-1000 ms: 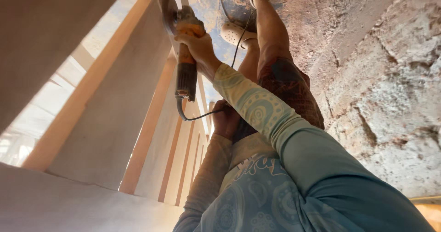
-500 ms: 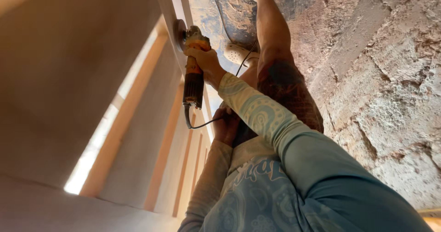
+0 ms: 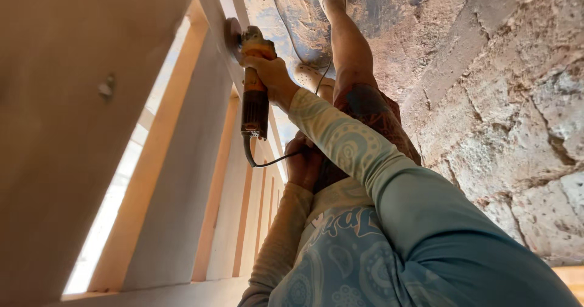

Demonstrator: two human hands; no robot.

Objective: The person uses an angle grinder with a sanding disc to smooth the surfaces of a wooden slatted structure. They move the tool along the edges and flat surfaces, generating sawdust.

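My right hand [image 3: 274, 76] grips the body of an orange and black angle grinder [image 3: 254, 100]. Its round disc [image 3: 231, 39] presses against the edge of a pale wooden frame rail [image 3: 213, 15]. My right arm wears a light patterned sleeve. My left hand [image 3: 304, 161] is closed by my thigh, where the grinder's black power cord [image 3: 267, 161] runs into it. My bare legs [image 3: 350, 51] stretch away toward the stained floor.
The slatted wooden frame [image 3: 213, 191] with several upright bars fills the left half, and light shows through its gaps. A broad plain board [image 3: 55, 131] lies nearest on the left. A rough stone wall [image 3: 511, 118] runs along the right.
The view has swung, so the near board now fills more of the left side. The grinder and my right hand sit slightly lower along the rail. My left hand has stayed put.
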